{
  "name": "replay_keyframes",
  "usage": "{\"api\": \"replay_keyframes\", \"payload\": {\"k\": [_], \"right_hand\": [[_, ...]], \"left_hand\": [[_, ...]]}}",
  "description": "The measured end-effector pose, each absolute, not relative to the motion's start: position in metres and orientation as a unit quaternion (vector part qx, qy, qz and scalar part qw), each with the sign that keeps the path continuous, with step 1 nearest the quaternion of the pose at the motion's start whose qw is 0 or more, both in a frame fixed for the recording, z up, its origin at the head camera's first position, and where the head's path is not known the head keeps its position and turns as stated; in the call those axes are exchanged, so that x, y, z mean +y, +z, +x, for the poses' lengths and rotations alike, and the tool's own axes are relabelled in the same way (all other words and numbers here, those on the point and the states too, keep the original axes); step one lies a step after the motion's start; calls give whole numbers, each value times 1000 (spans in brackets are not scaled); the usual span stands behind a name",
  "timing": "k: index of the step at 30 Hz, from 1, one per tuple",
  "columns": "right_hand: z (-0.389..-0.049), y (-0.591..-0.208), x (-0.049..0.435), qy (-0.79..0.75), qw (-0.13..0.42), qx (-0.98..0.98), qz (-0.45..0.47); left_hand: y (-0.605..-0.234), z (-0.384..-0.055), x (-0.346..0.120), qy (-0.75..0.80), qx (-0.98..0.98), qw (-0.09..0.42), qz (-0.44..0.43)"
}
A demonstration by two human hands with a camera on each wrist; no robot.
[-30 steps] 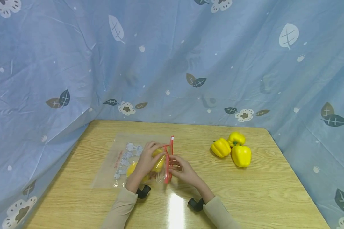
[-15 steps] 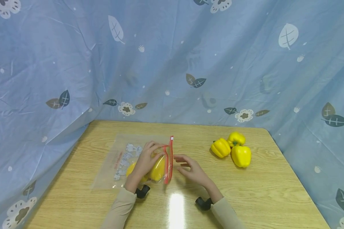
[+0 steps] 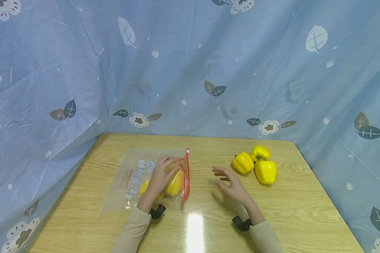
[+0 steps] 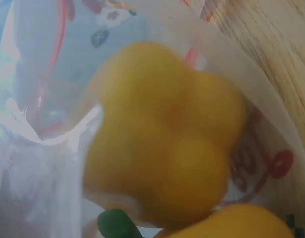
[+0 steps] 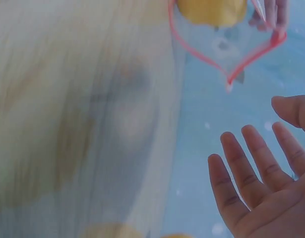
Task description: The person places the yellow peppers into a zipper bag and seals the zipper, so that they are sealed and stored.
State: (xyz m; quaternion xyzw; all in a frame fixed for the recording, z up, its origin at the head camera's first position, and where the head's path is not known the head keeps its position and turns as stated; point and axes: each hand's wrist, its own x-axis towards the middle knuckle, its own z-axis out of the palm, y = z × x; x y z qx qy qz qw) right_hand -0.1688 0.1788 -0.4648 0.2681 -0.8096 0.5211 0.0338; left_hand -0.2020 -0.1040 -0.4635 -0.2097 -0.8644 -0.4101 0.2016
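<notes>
A clear plastic zip bag (image 3: 115, 184) with a red zip edge (image 3: 188, 175) lies on the table at centre-left. Inside it are two yellow bell peppers, one near the mouth (image 3: 175, 185) and one deeper in, partly behind the arm (image 3: 144, 186). My left hand (image 3: 159, 177) pinches the upper rim of the bag and keeps its mouth apart, as the right wrist view also shows. Both peppers fill much of the left wrist view, where a green stem (image 4: 117, 224) shows through the film. Between the bag and the loose peppers, my right hand (image 3: 232, 188) hovers with spread fingers, holding nothing.
Three more yellow bell peppers stand grouped at the right: one on the left (image 3: 243, 162), one behind (image 3: 260, 153) and one in front (image 3: 266, 172). A blue patterned curtain (image 3: 183, 63) hangs around the back and sides of the wooden table (image 3: 304, 211).
My right hand has come away from the bag's mouth and moved right, toward the loose peppers. The pepper near the mouth stays inside. My left hand keeps its hold on the rim.
</notes>
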Motion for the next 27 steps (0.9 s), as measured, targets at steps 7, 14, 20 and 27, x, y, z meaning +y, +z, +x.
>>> {"api": "replay_keyframes", "payload": {"k": [7, 14, 20, 27], "right_hand": [[-174, -476, 213, 489, 100, -835, 231], [-163, -456, 234, 438, 193, -859, 181], [-171, -470, 268, 395, 223, -881, 136], [-171, -469, 295, 390, 252, -880, 95]], "left_hand": [[-463, -201, -102, -414, -860, 209, -212], [-463, -200, -99, -421, -857, 213, -208], [-463, -199, -98, -424, -854, 217, -211], [-463, -199, -98, -427, -851, 214, -216]]}}
